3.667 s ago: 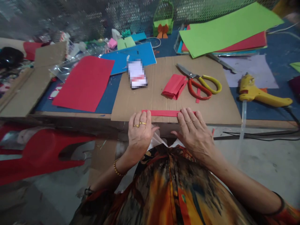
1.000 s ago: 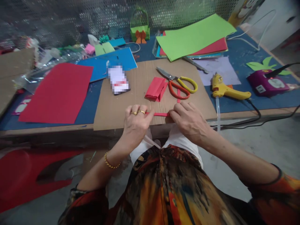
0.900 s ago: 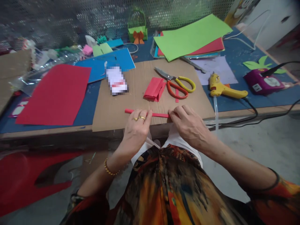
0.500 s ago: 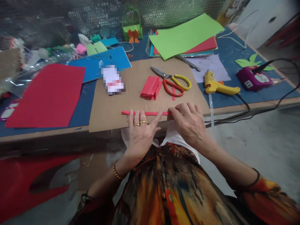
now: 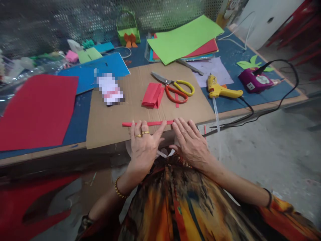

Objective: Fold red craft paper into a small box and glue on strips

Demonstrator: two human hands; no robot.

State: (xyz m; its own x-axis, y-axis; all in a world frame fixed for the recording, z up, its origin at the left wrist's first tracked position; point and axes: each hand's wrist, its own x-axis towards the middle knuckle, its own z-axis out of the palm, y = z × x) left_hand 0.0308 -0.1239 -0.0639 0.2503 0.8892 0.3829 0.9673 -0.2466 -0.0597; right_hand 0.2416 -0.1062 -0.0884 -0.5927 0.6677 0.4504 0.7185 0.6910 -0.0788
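Observation:
A narrow red strip (image 5: 152,123) lies along the near part of a brown cardboard sheet (image 5: 105,130). My left hand (image 5: 144,144) is open, its fingertips pressing down on the strip left of its middle, thumb spread to the right. At the strip's right end, my right hand (image 5: 192,144) lies flat with fingers stretched out, covering that end. Just beyond the hands sit a folded red paper piece (image 5: 152,95) and scissors (image 5: 171,82) with one red and one yellow handle. A short red strip (image 5: 177,104) shows partly under the scissors.
A yellow glue gun (image 5: 225,92) rests at the right, its glue stick over the table edge, near a purple power box (image 5: 255,80) with a black cable. Red foam sheet (image 5: 40,113) lies left. Green sheets (image 5: 185,38) and a small green basket (image 5: 128,31) are behind.
My right hand has flattened, its fingers going from curled at the strip's end to stretched out over it. My left hand stays on the strip. The whole view has shifted slightly.

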